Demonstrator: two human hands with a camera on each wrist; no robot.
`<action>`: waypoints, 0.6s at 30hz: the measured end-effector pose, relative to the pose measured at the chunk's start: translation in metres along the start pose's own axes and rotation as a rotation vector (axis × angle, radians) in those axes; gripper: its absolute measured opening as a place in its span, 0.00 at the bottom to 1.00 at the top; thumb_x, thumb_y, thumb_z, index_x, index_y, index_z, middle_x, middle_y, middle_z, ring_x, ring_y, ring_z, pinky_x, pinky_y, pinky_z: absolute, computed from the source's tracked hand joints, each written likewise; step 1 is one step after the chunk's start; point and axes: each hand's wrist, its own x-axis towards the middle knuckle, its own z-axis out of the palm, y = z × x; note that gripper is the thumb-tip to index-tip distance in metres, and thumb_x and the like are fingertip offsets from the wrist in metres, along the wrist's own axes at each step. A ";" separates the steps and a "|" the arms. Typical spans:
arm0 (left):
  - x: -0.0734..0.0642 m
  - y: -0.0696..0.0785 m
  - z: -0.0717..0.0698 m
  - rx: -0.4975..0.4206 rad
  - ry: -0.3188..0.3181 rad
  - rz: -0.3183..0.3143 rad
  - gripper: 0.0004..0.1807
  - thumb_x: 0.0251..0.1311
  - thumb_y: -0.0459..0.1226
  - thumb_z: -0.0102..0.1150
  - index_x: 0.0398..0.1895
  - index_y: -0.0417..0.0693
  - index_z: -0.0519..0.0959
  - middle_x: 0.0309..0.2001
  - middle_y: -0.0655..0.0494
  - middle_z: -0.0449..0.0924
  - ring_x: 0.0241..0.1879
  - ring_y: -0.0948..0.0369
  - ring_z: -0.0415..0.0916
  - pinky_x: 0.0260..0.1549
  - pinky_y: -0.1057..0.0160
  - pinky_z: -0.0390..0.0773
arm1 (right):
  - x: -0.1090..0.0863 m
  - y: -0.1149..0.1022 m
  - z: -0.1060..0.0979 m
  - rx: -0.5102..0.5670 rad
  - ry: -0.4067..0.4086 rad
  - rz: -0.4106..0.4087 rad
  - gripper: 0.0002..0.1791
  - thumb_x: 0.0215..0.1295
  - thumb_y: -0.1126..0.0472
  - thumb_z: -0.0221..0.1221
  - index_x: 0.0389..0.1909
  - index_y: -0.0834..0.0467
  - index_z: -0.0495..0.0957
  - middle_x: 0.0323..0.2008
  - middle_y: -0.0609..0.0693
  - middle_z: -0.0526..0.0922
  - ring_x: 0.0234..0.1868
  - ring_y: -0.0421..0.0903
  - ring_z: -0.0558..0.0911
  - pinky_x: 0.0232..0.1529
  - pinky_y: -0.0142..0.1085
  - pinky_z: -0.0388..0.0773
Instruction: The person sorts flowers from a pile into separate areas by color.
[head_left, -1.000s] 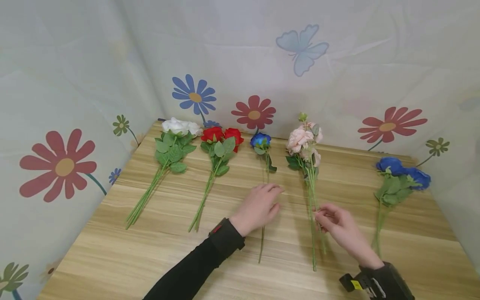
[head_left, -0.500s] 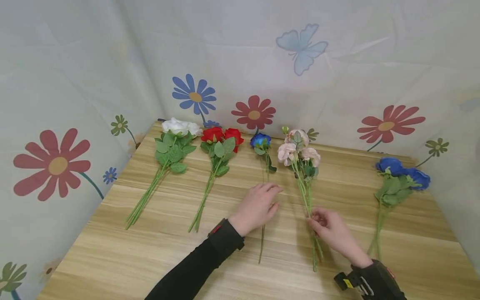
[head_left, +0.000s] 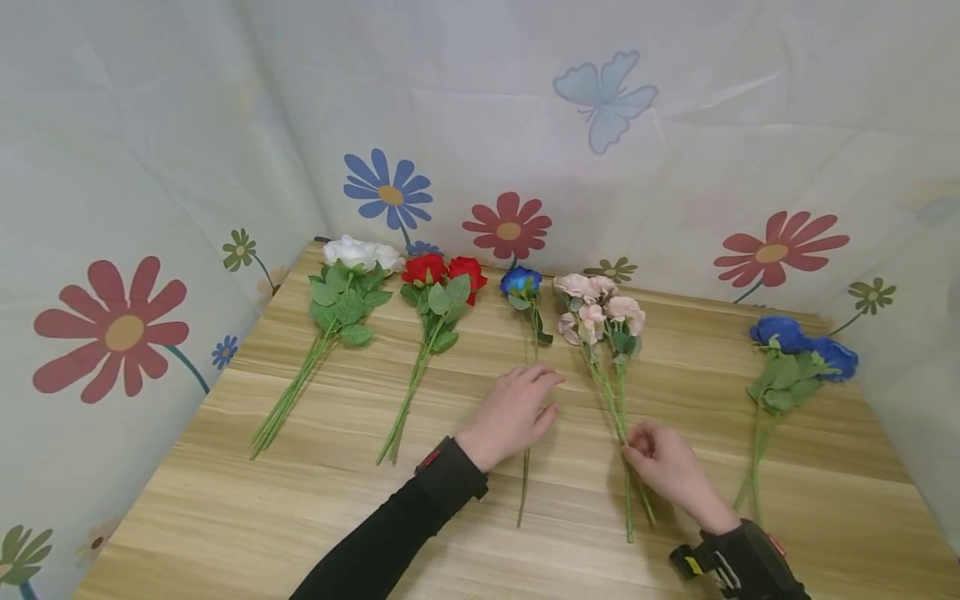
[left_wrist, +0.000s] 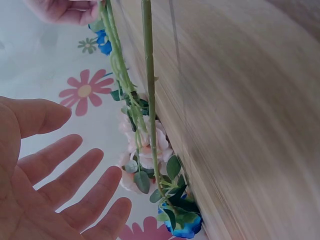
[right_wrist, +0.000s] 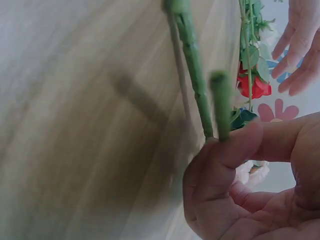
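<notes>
Pale pink artificial flowers (head_left: 592, 312) lie with their heads toward the back of the table. My right hand (head_left: 663, 462) pinches a green stem (right_wrist: 222, 105) of theirs between thumb and fingers; a second stem (right_wrist: 197, 75) runs right beside it. My left hand (head_left: 512, 415) is over the long thin stem of a single blue flower (head_left: 521, 283). In the left wrist view its fingers (left_wrist: 75, 185) are spread and relaxed, with nothing in them, and the blue flower's stem (left_wrist: 150, 75) passes beside them.
White flowers (head_left: 360, 252) and red roses (head_left: 425, 270) lie to the left on the wooden table (head_left: 300, 517). Darker blue flowers (head_left: 780, 333) lie at the right. A patterned cloth (head_left: 675, 167) hangs behind the table and along its sides.
The pink flower heads have shifted left and come down onto the table, their stems fanning apart. My right hand has moved slightly left and down; the left hand stays almost still.
</notes>
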 end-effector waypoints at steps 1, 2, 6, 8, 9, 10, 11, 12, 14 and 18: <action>0.000 0.000 0.000 0.001 0.001 0.000 0.22 0.63 0.39 0.57 0.60 0.47 0.73 0.56 0.51 0.74 0.56 0.55 0.71 0.54 0.55 0.72 | 0.000 0.000 0.000 0.013 -0.014 0.013 0.06 0.58 0.70 0.58 0.34 0.67 0.72 0.21 0.51 0.75 0.21 0.43 0.73 0.22 0.34 0.71; 0.000 0.000 0.000 0.002 0.002 0.002 0.22 0.63 0.39 0.57 0.60 0.47 0.73 0.56 0.51 0.74 0.56 0.55 0.71 0.54 0.55 0.73 | 0.000 0.001 0.000 0.024 -0.027 0.026 0.07 0.58 0.70 0.58 0.35 0.68 0.72 0.20 0.51 0.75 0.20 0.43 0.74 0.20 0.34 0.71; 0.001 0.000 0.000 0.007 0.006 0.004 0.21 0.62 0.39 0.57 0.59 0.47 0.73 0.56 0.51 0.74 0.57 0.55 0.70 0.55 0.55 0.72 | 0.001 0.001 0.000 0.046 -0.071 0.071 0.13 0.59 0.69 0.57 0.43 0.70 0.68 0.20 0.51 0.76 0.17 0.44 0.76 0.16 0.33 0.71; 0.002 0.000 0.000 0.011 0.008 0.007 0.21 0.62 0.39 0.57 0.59 0.47 0.74 0.56 0.51 0.74 0.57 0.55 0.70 0.55 0.55 0.72 | 0.002 0.001 0.000 0.026 -0.080 0.083 0.16 0.60 0.68 0.57 0.46 0.71 0.67 0.21 0.51 0.77 0.17 0.44 0.76 0.16 0.34 0.71; 0.002 0.000 0.000 0.011 0.010 0.008 0.21 0.62 0.39 0.57 0.59 0.47 0.74 0.56 0.51 0.74 0.57 0.55 0.70 0.55 0.55 0.72 | 0.003 0.001 0.000 0.015 -0.085 0.086 0.17 0.60 0.67 0.57 0.46 0.72 0.67 0.21 0.51 0.77 0.17 0.43 0.76 0.16 0.34 0.72; 0.002 0.000 0.000 0.012 0.011 0.009 0.21 0.62 0.39 0.57 0.59 0.46 0.74 0.56 0.51 0.75 0.57 0.56 0.70 0.55 0.55 0.72 | 0.003 0.001 0.000 0.004 -0.090 0.088 0.17 0.61 0.67 0.57 0.47 0.72 0.67 0.21 0.51 0.77 0.16 0.43 0.76 0.16 0.35 0.72; 0.002 0.000 0.000 0.012 0.011 0.010 0.21 0.62 0.39 0.57 0.58 0.46 0.74 0.56 0.51 0.75 0.57 0.56 0.71 0.55 0.56 0.72 | 0.004 0.001 0.000 -0.007 -0.092 0.091 0.17 0.61 0.66 0.57 0.46 0.72 0.67 0.21 0.50 0.78 0.16 0.43 0.76 0.16 0.35 0.71; 0.002 0.000 0.000 0.011 0.011 0.010 0.21 0.62 0.39 0.57 0.58 0.46 0.74 0.56 0.51 0.75 0.57 0.56 0.71 0.55 0.56 0.72 | 0.004 0.001 0.000 -0.015 -0.097 0.094 0.17 0.61 0.66 0.57 0.46 0.72 0.67 0.20 0.50 0.77 0.16 0.43 0.75 0.16 0.35 0.71; 0.002 0.000 0.000 0.008 0.010 0.009 0.21 0.62 0.39 0.57 0.58 0.46 0.74 0.56 0.51 0.74 0.57 0.56 0.70 0.56 0.56 0.71 | 0.005 0.001 0.000 -0.026 -0.105 0.089 0.16 0.61 0.66 0.57 0.45 0.72 0.68 0.20 0.50 0.77 0.16 0.43 0.75 0.15 0.35 0.71; 0.002 0.000 0.000 0.004 0.004 0.002 0.21 0.63 0.40 0.57 0.59 0.46 0.74 0.57 0.51 0.74 0.58 0.56 0.70 0.58 0.55 0.70 | 0.006 0.003 0.000 -0.032 -0.106 0.083 0.13 0.60 0.67 0.57 0.42 0.70 0.68 0.19 0.50 0.77 0.15 0.43 0.75 0.15 0.34 0.71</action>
